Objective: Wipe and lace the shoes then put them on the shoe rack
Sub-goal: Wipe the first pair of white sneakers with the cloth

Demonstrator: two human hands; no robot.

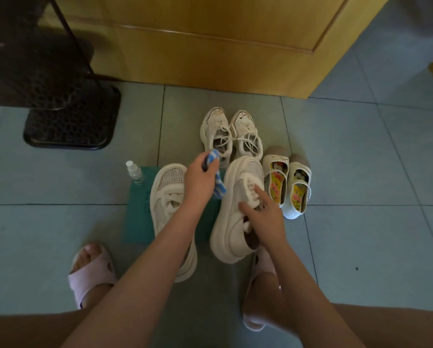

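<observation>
At frame centre, left thick-soled shoe (167, 197) on a mat (137, 222), right thick-soled shoe (233, 222) at the mat's right edge. Spray bottle (134, 172) on the mat's upper-left corner. Just above, a laced pair (231, 136); just right, a strapped pair (290, 187). Upper left, a rack (69, 121); along the top, a cabinet (210, 46).

The left forearm (175, 234) crosses the left shoe (167, 187), hiding its heel and much of its lacing. Part of the cloth (219, 189) is buried in the left hand (200, 177). The right hand (263, 214) covers the right shoe's (235, 197) opening, and its outer fingers are out of sight. The print on the mat (137, 217) is too small to read. The right arm (298, 272) hides part of a slipper (263, 264). The dark rack (69, 121) is cut off at the left and top edges.
</observation>
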